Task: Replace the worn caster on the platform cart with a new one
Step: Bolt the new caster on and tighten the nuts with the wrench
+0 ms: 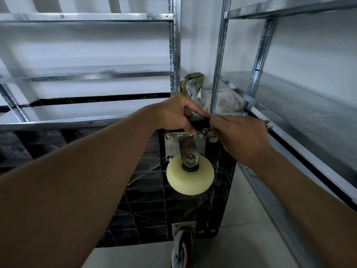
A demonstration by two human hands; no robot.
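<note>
The platform cart [146, 209] stood tipped up on the tiled floor [247, 219], its black ribbed underside facing the camera. A cream caster [190, 179] sat on that underside near the cart's upper right corner, its fork running up to a metal mounting plate [172, 147] directly above the wheel. A hex bolt [170, 136] showed at the plate's corner above and to the left of the cream caster, and a second bolt [201, 135] at the corner above and slightly right of it.

The left hand [173, 113] was above the cream caster, its fingers curled over the cart's top edge, gripping it, with the thumb tip down at the top of the plate between the two bolts. The right hand [241, 138] was above and to the right of the cream caster, its fingers closed around a metal wrench [205, 132]. The wrench's head sat at the second bolt, and its far end poked out past the hand.

Well below the cream caster, at the cart's lower edge, a second caster with a dark, scuffed wheel [182, 246] was bolted on. Behind the cart, above the cream caster, lay crumpled bags [193, 82]. A metal shelf rack [87, 74] stood to the left of the cream caster and another rack [289, 105] to the right.
</note>
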